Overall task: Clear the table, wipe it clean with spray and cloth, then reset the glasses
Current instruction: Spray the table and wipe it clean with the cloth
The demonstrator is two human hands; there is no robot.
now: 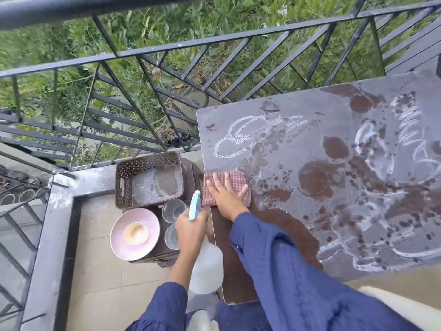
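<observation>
I'm on a tiled balcony, standing at the near left corner of a dark table (334, 120) whose top is wet, blotched with brown patches and white foam swirls. Nearest me, my left hand (191, 225) is curled tight around the neck of a white spray bottle (205, 266), held just off the table's left edge. My right hand (226, 194) lies flat, fingers spread, pressing a red checked cloth (229, 180) against that left edge. Beside it, a low stand carries a pink bowl (133, 232), two glasses (173, 210) and a brown perforated basket (148, 177). Beyond, a black railing (167, 48) fronts green vegetation.
</observation>
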